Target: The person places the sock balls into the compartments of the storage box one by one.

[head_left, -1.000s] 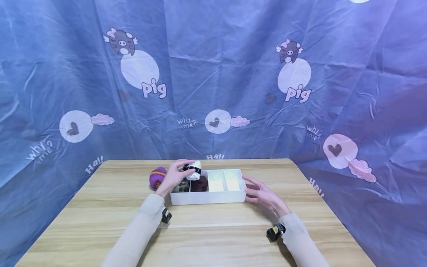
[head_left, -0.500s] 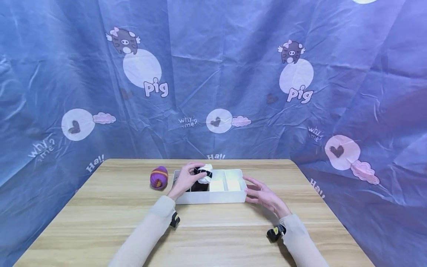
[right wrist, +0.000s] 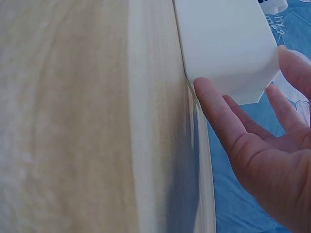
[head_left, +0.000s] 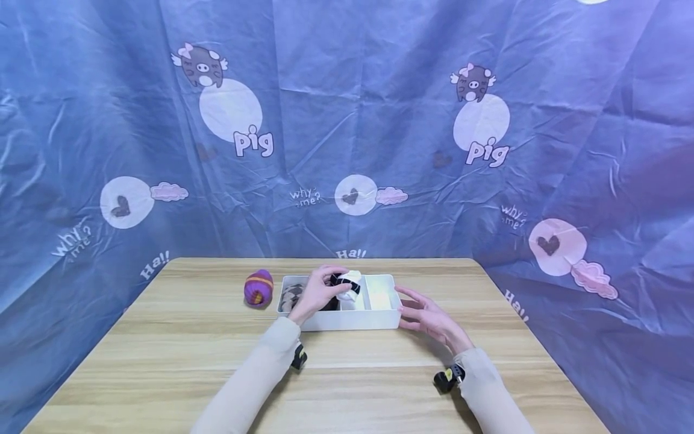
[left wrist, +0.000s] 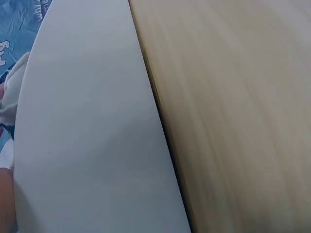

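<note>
My left hand [head_left: 317, 293] pinches a bundle of black-and-white rolled socks [head_left: 350, 284] over the third compartment from the left of a white divided box [head_left: 349, 321]. The left wrist view shows mostly the box's front wall [left wrist: 97, 116], with a bit of the white fabric [left wrist: 15, 90] behind it. At the box's right end, my right hand [head_left: 429, 317] touches the wall with spread, extended fingertips, as the right wrist view shows too. A patterned bundle [head_left: 291, 296] lies in the leftmost compartment. Dark brown fabric [head_left: 331, 303] in the second is partly hidden by my left hand.
A purple bundle with an orange band [head_left: 258, 289] sits on the wooden table [head_left: 347, 380], left of the box. Behind the table's back edge hangs a blue printed curtain [head_left: 347, 120]. The rightmost compartment [head_left: 382, 295] shows its bare white floor.
My left hand has carried the black-and-white rolled socks rightward from above the first two compartments to the third, and slightly lower. My right hand stays at the box's end.
</note>
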`<state>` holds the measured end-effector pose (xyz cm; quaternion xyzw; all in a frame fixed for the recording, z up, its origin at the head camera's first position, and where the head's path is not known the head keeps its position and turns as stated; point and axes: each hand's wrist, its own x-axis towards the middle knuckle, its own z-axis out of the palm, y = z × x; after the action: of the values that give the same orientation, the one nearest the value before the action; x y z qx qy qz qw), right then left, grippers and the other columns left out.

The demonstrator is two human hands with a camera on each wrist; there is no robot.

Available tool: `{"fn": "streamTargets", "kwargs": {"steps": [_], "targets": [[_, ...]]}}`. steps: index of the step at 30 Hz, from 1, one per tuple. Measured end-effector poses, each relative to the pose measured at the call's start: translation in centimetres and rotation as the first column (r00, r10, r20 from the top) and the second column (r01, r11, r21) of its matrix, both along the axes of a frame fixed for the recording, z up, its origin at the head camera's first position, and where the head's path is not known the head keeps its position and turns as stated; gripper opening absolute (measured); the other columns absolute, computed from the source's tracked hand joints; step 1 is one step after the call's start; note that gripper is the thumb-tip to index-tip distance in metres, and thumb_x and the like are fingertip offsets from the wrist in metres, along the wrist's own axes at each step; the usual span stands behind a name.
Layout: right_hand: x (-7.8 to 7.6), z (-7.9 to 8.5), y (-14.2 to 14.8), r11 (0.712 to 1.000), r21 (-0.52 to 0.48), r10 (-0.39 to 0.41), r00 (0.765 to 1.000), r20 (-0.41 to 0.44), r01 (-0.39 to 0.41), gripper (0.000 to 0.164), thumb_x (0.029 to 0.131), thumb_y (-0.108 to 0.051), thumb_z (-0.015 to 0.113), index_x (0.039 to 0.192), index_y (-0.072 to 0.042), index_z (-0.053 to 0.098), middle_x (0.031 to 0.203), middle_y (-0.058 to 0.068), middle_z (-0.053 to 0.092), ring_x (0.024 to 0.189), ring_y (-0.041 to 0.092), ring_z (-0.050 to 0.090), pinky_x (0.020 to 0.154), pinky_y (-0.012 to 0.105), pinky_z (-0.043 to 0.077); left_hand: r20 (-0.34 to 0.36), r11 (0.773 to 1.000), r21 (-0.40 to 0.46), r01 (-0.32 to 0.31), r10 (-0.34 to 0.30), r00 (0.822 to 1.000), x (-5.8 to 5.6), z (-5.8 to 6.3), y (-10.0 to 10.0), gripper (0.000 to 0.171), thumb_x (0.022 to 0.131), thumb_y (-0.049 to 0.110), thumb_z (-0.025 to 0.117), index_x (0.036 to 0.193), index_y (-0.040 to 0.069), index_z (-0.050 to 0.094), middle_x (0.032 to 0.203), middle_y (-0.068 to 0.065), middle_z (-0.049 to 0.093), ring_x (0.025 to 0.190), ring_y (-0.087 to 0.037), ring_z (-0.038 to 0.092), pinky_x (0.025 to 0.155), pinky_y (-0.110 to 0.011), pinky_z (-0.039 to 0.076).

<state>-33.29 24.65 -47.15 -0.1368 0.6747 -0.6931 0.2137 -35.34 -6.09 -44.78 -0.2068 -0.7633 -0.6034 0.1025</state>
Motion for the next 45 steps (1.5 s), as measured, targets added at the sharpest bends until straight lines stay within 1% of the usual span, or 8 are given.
{"fn": "streamTargets", "kwargs": {"steps": [7, 12, 19, 25, 35, 39, 42, 45], "targets": [[0.3, 0.1, -0.2, 1.000, 0.004, -0.015, 1.000, 0.009, 0.015, 0.072, 0.097, -0.007, 0.059, 0.157, -0.012, 0.020, 0.154, 0.032, 0.022, 0.117, 0.024, 0.059, 0.101, 0.041, 0.049, 0.004, 0.994, -0.103, 0.028, -0.027, 1.000, 0.2, -0.1, 0.6, 0.036, 0.080, 0.019, 0.081, 0.114, 0.013, 0.072, 0.126, -0.008, 0.063, 0.119, -0.023, 0.056, 0.101, -0.041, 0.047], [0.4, 0.2, 0.0, 1.000, 0.002, -0.011, 1.000, 0.005, 0.011, 0.070, 0.098, -0.006, 0.056, 0.157, -0.011, 0.018, 0.153, 0.033, 0.024, 0.118, 0.024, 0.059, 0.102, 0.042, 0.048, -0.009, 0.983, -0.181, 0.025, -0.027, 1.000, 0.3, -0.1, 0.9, 0.038, 0.080, 0.022, 0.081, 0.116, 0.013, 0.072, 0.132, -0.010, 0.060, 0.125, -0.027, 0.053, 0.105, -0.046, 0.043], [0.4, 0.3, -0.1, 1.000, 0.012, -0.020, 1.000, 0.011, 0.020, 0.071, 0.097, -0.007, 0.058, 0.157, -0.013, 0.020, 0.154, 0.031, 0.023, 0.117, 0.025, 0.059, 0.101, 0.042, 0.049, -0.017, 0.946, -0.321, 0.039, -0.047, 0.999, 0.5, -0.2, 1.1, 0.034, 0.084, 0.028, 0.078, 0.114, 0.012, 0.073, 0.137, -0.014, 0.056, 0.124, -0.031, 0.053, 0.096, -0.047, 0.048], [0.5, 0.2, -0.1, 0.999, 0.019, -0.029, 0.999, 0.013, 0.029, 0.071, 0.098, -0.006, 0.057, 0.157, -0.012, 0.018, 0.154, 0.033, 0.022, 0.115, 0.024, 0.060, 0.100, 0.041, 0.050, 0.019, 0.913, -0.404, 0.054, -0.051, 0.999, 0.5, -0.3, 1.2, 0.030, 0.086, 0.028, 0.076, 0.111, 0.012, 0.074, 0.142, -0.012, 0.054, 0.132, -0.034, 0.048, 0.107, -0.049, 0.042], [0.2, 0.3, 0.0, 1.000, 0.006, -0.014, 1.000, 0.000, 0.014, 0.072, 0.098, -0.007, 0.057, 0.157, -0.011, 0.017, 0.153, 0.033, 0.022, 0.114, 0.022, 0.060, 0.100, 0.041, 0.050, 0.015, 0.935, -0.351, 0.056, -0.055, 0.998, 0.2, -0.2, 0.9, 0.031, 0.088, 0.024, 0.074, 0.116, 0.013, 0.072, 0.140, -0.009, 0.057, 0.132, -0.029, 0.049, 0.107, -0.046, 0.042], [0.0, 0.4, 0.0, 1.000, 0.000, -0.016, 1.000, -0.001, 0.016, 0.072, 0.098, -0.008, 0.057, 0.157, -0.011, 0.017, 0.155, 0.032, 0.021, 0.115, 0.023, 0.060, 0.100, 0.041, 0.050, 0.001, 0.946, -0.320, 0.049, -0.051, 0.999, 0.2, 0.1, 0.9, 0.032, 0.088, 0.023, 0.074, 0.118, 0.012, 0.071, 0.137, -0.009, 0.058, 0.103, -0.024, 0.061, 0.085, -0.036, 0.052], [0.1, 0.5, 0.0, 1.000, 0.001, -0.012, 1.000, -0.002, 0.012, 0.072, 0.098, -0.008, 0.057, 0.157, -0.011, 0.016, 0.155, 0.033, 0.019, 0.117, 0.023, 0.059, 0.101, 0.041, 0.049, -0.008, 0.960, -0.278, 0.041, -0.045, 0.999, 0.3, 0.3, 0.9, 0.033, 0.088, 0.021, 0.074, 0.119, 0.009, 0.071, 0.134, -0.009, 0.060, 0.080, -0.018, 0.057, 0.068, -0.026, 0.049], [0.1, 0.5, 0.0, 1.000, 0.006, -0.012, 1.000, 0.003, 0.012, 0.072, 0.098, -0.008, 0.057, 0.157, -0.011, 0.016, 0.154, 0.034, 0.020, 0.118, 0.024, 0.059, 0.101, 0.041, 0.049, -0.016, 0.974, -0.223, 0.035, -0.040, 0.999, 0.5, 0.3, 0.6, 0.033, 0.088, 0.018, 0.074, 0.118, 0.005, 0.070, 0.132, -0.012, 0.061, 0.079, -0.015, 0.058, 0.067, -0.021, 0.048]]}}
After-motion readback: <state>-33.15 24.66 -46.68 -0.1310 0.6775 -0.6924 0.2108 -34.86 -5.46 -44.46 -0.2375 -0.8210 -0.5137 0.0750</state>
